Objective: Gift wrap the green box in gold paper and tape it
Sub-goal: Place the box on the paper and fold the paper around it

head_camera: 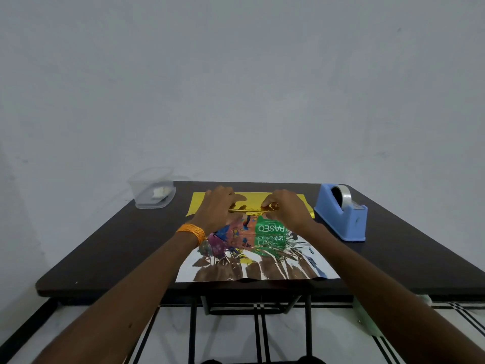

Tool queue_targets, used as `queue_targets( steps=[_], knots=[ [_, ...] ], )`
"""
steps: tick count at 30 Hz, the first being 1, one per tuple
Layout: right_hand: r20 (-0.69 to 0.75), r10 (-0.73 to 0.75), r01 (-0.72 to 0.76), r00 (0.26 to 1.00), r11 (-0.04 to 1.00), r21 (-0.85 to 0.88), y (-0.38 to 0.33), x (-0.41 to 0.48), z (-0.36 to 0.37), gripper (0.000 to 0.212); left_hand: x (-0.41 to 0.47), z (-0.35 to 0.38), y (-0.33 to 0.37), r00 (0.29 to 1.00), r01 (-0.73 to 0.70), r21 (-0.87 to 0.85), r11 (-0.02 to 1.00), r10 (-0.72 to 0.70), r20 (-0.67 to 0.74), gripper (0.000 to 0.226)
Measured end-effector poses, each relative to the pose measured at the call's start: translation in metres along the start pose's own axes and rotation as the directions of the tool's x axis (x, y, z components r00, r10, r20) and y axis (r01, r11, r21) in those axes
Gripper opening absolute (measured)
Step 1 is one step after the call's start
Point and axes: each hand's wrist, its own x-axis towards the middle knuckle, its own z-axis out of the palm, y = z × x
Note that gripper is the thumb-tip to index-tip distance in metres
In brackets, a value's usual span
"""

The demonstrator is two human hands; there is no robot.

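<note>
Both hands at the far top edge of the green box, working a fold of gold paper.

Right fingers [270,204] pinching a raised fold of gold paper [250,196] along the far top edge of green box [270,228]; left fingers [232,202] curled onto the same fold, close beside. Right hand [287,210] and left hand [216,208] over the box's far half; orange thread band [191,232] on the left wrist. Box flat on the sheet, mid-table [105,245]. Paper spread gold beyond the box, crumpled and mirror-silver on the box's near side. Blue tape dispenser [341,216] right of the box, just beside the sheet's far corner. Clear plastic tub [152,191] left of and beyond the box.
</note>
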Motion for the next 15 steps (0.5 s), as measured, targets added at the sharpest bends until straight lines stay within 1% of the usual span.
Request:
queue_targets(
  steps=[3,8,12,15],
  knots=[
    [-0.009,-0.013,0.013,1.0,1.0,-0.006,0.001,0.002,0.001,0.024,0.004,-0.001,0.009,0.998,-0.014,-0.016,1.0,0.013,-0.06,0.042],
    [-0.01,-0.03,0.029,1.0,0.999,-0.037,0.004,0.004,0.003,0.025,0.013,0.004,0.029,0.998,-0.054,0.07,0.996,0.056,-0.026,0.029],
    [-0.002,-0.055,0.055,0.998,0.998,0.0,0.007,0.007,0.003,0.021,0.01,0.013,0.026,0.998,-0.036,0.023,0.999,0.037,-0.044,0.027],
    [0.001,-0.062,0.062,0.998,0.998,-0.019,0.005,0.008,0.002,0.023,0.009,0.014,0.026,0.998,-0.023,-0.009,1.0,0.023,-0.055,0.025]
  ],
)
